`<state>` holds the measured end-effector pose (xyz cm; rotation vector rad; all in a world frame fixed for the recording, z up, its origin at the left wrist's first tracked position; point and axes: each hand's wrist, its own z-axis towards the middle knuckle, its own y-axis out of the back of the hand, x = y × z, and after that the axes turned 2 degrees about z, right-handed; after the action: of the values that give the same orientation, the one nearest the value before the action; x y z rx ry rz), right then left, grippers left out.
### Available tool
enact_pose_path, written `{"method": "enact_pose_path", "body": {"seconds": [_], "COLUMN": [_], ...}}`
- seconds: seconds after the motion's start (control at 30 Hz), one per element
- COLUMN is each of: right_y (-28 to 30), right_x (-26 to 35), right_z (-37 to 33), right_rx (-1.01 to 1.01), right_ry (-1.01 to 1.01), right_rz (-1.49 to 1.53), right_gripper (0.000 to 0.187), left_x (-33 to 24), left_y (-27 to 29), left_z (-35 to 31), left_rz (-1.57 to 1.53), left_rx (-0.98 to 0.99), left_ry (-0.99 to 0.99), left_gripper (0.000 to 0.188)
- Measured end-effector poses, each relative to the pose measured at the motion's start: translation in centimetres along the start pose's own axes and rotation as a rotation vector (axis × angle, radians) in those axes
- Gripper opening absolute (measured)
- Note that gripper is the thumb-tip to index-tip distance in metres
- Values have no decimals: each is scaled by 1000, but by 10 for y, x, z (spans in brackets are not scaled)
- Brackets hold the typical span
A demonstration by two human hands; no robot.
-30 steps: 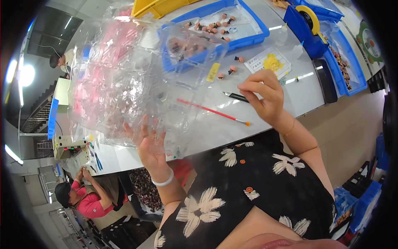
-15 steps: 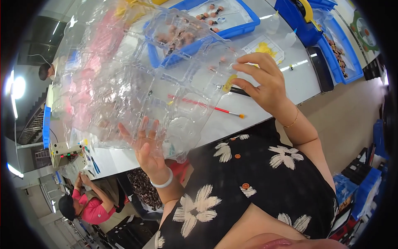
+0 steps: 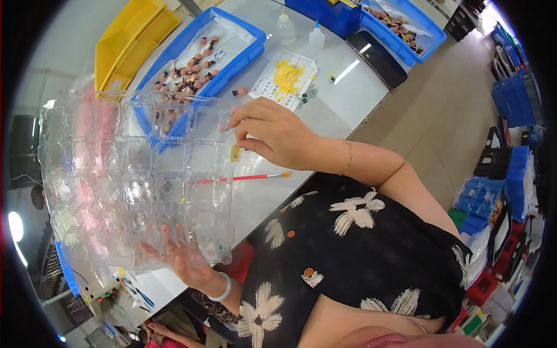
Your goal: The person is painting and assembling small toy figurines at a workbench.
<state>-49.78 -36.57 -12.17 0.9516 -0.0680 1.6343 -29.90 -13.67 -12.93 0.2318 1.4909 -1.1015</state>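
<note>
A large clear plastic blister tray [image 3: 136, 191] with rows of square pockets hangs above the table, held between my hands. My right hand [image 3: 278, 130] pinches its right edge, just above a small yellow label [image 3: 235, 153] on the rim. My left hand [image 3: 191, 269] supports the lower edge, with its fingers spread behind the see-through plastic. Through the tray I see part of a red-handled brush [image 3: 261, 177] lying on the table, and pink material [image 3: 93, 122] farther left. The pockets appear to hold nothing solid, though glare hides some of them.
A blue tray [image 3: 258, 43] of small pinkish-brown pieces stands behind, beside a yellow bin [image 3: 139, 46]. Yellow bits [image 3: 288, 76] lie on a printed sheet. Farther back are two squeeze bottles [image 3: 316, 39], a black phone-like slab [image 3: 380, 58] and another blue tray [image 3: 426, 46]. Another person [image 3: 168, 336] sits lower left.
The clear tray has moved left and down in view and turned flatter toward me, with both hands still on it. My view has also shifted, bringing the yellow bin fully in.
</note>
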Motion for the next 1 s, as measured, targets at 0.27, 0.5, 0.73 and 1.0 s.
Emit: {"method": "enact_pose_path", "body": {"seconds": [0.27, 0.5, 0.73, 1.0], "right_y": [11, 46, 99, 167], "right_x": [3, -7, -13, -56], "right_z": [-3, -22, -60, -104], "right_rx": [108, 236, -71, -476], "right_ry": [-55, -245, -638, -755], "right_rz": [135, 460, 721, 353], "right_gripper": [11, 6, 5, 7], "left_x": [-2, -2, 18, 101], "left_y": [6, -9, -60, -119], "left_z": [1, 26, 113, 217], "left_rz": [14, 20, -213, -185], "left_rx": [134, 42, -55, -131], "left_ry": [26, 81, 247, 288], "left_gripper": [73, 75, 40, 43]}}
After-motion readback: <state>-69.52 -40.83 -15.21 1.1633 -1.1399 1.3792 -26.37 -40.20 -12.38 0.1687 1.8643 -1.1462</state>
